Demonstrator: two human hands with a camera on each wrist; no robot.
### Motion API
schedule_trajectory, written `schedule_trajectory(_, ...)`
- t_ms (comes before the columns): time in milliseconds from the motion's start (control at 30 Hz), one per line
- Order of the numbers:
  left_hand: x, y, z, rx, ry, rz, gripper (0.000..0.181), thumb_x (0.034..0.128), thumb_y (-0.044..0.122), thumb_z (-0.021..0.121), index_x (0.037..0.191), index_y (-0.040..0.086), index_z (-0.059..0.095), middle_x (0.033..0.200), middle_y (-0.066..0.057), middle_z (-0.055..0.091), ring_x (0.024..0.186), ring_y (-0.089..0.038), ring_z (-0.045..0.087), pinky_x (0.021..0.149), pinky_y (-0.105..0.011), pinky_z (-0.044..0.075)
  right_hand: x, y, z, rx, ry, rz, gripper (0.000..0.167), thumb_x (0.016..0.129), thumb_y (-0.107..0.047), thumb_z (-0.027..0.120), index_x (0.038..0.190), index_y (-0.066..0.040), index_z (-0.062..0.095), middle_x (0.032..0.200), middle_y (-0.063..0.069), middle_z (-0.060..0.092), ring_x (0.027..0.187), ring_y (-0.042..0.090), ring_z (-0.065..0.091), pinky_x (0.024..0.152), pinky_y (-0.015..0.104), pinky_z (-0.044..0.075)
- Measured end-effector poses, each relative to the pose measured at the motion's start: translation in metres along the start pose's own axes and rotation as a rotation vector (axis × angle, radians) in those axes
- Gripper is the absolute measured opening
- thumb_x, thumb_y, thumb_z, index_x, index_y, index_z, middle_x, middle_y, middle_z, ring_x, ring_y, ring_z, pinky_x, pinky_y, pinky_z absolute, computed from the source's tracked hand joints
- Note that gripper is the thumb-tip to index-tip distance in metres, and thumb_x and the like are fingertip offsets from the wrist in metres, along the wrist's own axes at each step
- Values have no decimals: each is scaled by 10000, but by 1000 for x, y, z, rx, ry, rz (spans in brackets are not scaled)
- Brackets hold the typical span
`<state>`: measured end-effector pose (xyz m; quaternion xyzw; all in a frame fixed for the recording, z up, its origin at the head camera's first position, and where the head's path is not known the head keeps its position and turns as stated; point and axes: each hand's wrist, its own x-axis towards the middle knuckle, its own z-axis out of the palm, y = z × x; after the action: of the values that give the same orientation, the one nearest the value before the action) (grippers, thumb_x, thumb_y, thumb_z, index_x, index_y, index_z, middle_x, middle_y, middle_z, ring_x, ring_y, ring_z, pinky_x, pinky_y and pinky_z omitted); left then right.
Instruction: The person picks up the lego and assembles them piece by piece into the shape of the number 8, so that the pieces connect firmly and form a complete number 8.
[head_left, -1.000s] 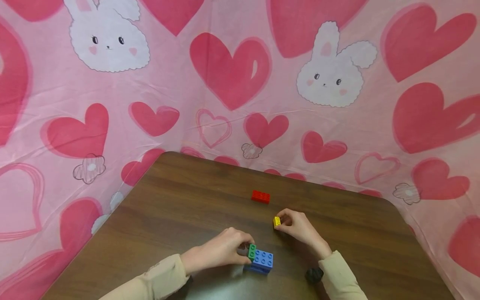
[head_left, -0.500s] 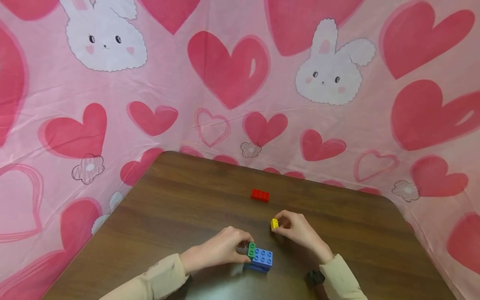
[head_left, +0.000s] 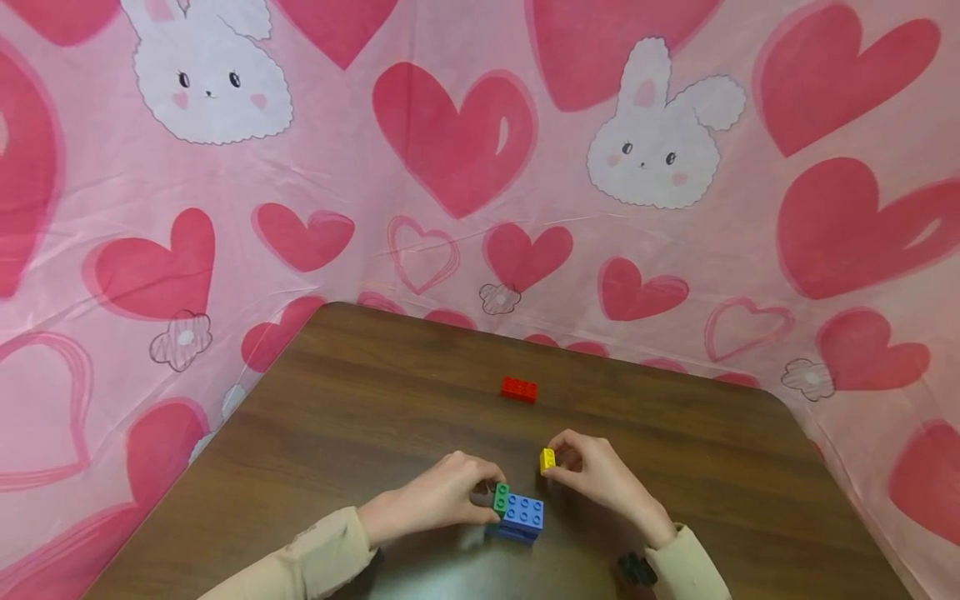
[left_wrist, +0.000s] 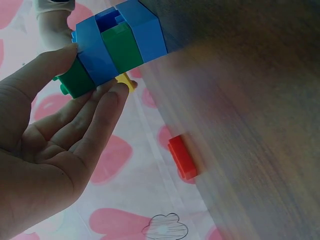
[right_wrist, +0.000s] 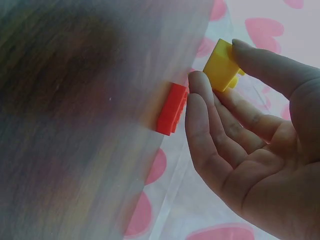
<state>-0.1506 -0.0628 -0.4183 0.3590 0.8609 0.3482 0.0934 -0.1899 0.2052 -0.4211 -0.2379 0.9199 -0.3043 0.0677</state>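
My left hand (head_left: 442, 498) grips the small green brick (head_left: 501, 497) at the left end of a brick stack, thumb on one side and fingers on the other. The stack's blue top brick (head_left: 524, 512) shows bare studs beside the green one. In the left wrist view, another green brick (left_wrist: 121, 48) sits between the upper blue brick and a lower blue brick (left_wrist: 143, 31). Just right of and beyond the stack, my right hand (head_left: 596, 471) pinches a small yellow brick (head_left: 547, 461) between thumb and fingers. From the right wrist, this yellow brick (right_wrist: 221, 66) appears raised, studs facing up.
A red brick (head_left: 519, 390) lies on the brown wooden table (head_left: 390, 392), farther back than both hands. Behind the table hangs a pink cloth (head_left: 420, 167) printed with hearts and rabbits. A dark object (head_left: 637, 569) is beside the right sleeve.
My right hand has brought the yellow brick slightly left and nearer to me, toward the stack. My left hand keeps its hold on the green brick, nearly still.
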Motion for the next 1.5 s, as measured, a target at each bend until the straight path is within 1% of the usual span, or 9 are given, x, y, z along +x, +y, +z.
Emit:
schedule_trajectory(233, 0, 0, 1, -9, 3, 3, 269, 811, 174, 821, 1045, 92, 717, 974, 11, 748, 843, -30, 675, 723, -131, 536, -9, -4, 3, -8, 24, -38, 295, 855, -300, 772, 1040, -105, 652, 913, 9, 729, 701, -4, 628, 621, 183, 521)
schedule_trajectory(467, 0, -1, 2, -13, 2, 2, 275, 807, 178, 824, 1047, 96, 718, 971, 16, 748, 841, -25, 673, 719, -129, 534, -16, -12, 3, -7, 16, -52, 290, 864, -308, 763, 1040, -108, 650, 905, -2, 719, 694, -19, 609, 615, 181, 517)
schedule_trajectory(667, -1, -1, 3, 1, 16, 8, 282, 802, 180, 828, 1047, 90, 720, 959, 14, 747, 824, -11, 662, 704, -126, 528, -23, -17, 2, 5, 7, -66, 275, 867, -316, 760, 1020, -117, 647, 888, -19, 710, 682, -29, 600, 609, 183, 516)
schedule_trajectory(867, -1, -2, 3, -5, 19, 7, 274, 806, 165, 824, 1043, 74, 720, 958, -3, 750, 826, -20, 670, 704, -114, 525, -30, -20, 3, -4, 15, -91, 267, 867, -322, 760, 1011, -126, 650, 888, -24, 707, 679, -46, 593, 597, 180, 511)
schedule_trajectory(1067, -1, -2, 3, -9, 16, 6, 269, 809, 162, 820, 1043, 75, 719, 957, -5, 749, 823, -22, 669, 699, -119, 526, -35, -25, 3, -1, 14, -77, 258, 868, -334, 756, 1016, -147, 656, 912, -18, 715, 681, -52, 599, 600, 181, 516)
schedule_trajectory(1300, -2, -2, 5, -1, 26, 15, 268, 806, 156, 822, 1036, 69, 718, 948, -3, 747, 821, -29, 671, 701, -126, 532, -41, -30, 2, 0, 38, -88, 250, 865, -331, 761, 1005, -158, 648, 897, -27, 709, 671, -55, 608, 591, 185, 523)
schedule_trajectory(1500, -2, -2, 5, 4, 30, 20, 270, 804, 154, 824, 1037, 67, 719, 947, -6, 747, 820, -26, 668, 704, -126, 533, -43, -34, -1, -9, 36, -86, 254, 867, -338, 758, 1010, -159, 650, 900, -29, 709, 679, -59, 604, 595, 182, 520)
